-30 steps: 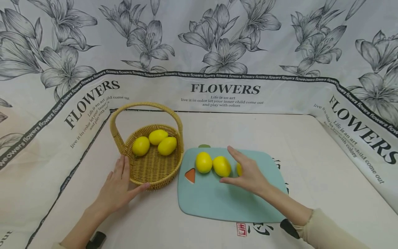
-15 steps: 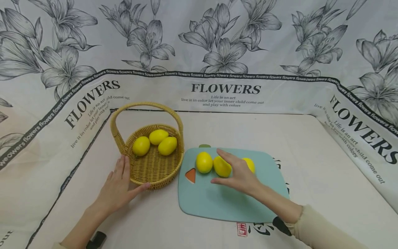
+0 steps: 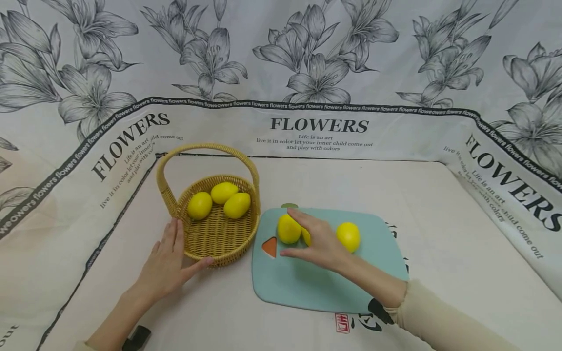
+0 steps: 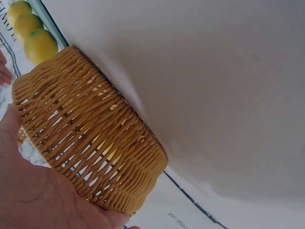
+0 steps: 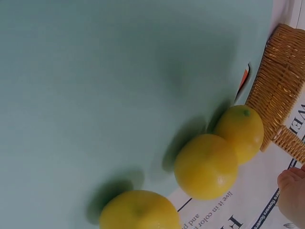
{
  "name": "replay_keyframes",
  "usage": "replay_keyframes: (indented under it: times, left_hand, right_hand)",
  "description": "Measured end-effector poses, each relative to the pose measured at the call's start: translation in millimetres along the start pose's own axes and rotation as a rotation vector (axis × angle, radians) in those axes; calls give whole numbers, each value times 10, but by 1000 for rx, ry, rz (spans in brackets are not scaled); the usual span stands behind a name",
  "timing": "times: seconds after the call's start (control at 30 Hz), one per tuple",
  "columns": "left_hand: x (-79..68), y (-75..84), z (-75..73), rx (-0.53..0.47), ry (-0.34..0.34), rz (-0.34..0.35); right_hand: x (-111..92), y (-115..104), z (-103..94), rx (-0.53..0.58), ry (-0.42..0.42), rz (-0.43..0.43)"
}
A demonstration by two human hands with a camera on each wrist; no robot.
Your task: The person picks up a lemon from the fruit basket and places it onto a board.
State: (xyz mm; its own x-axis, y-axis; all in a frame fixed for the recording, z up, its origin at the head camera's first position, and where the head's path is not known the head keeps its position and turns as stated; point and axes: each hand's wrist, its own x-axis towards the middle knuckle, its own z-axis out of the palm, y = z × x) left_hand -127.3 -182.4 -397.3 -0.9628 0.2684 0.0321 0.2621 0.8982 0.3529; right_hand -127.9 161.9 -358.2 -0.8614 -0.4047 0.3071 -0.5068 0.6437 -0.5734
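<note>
My left hand [image 3: 164,265] rests against the near left side of a wicker basket [image 3: 210,243], fingers straight and thumb along its front rim. Three yellow lemons [image 3: 199,205] lie inside the basket. On the light blue cutting board [image 3: 303,287] sit three more: a left lemon [image 3: 288,230], a middle lemon [image 5: 206,167] and a right lemon [image 3: 348,237]. My right hand [image 3: 325,243] hovers over the board, thumb and fingers spread apart, holding nothing. It partly covers the middle lemon in the head view, and its fingertips reach the left lemon's edge there.
The basket's tall arched handle [image 3: 206,146] rises above its rim. An orange triangular patch [image 3: 270,247] marks the board's left end. A flower-printed cloth [image 3: 316,73] hangs behind and at the sides. The pale tabletop [image 3: 351,180] extends behind the board.
My right hand has moved left across the board, from the right lemon past the middle one toward the left one. The right lemon is now uncovered. My left hand and the basket stay put.
</note>
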Motion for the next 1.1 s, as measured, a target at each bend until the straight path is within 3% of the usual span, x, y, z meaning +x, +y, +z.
replay_keyframes:
  times: [0.4,1.1]
  left_hand:
    - [-3,16,-14,1,0,1]
    - [-5,18,-17,4,17,-5]
  right_hand:
    - [146,-151,144,70,-50,6]
    - [508,-351,393,81,-92,-54]
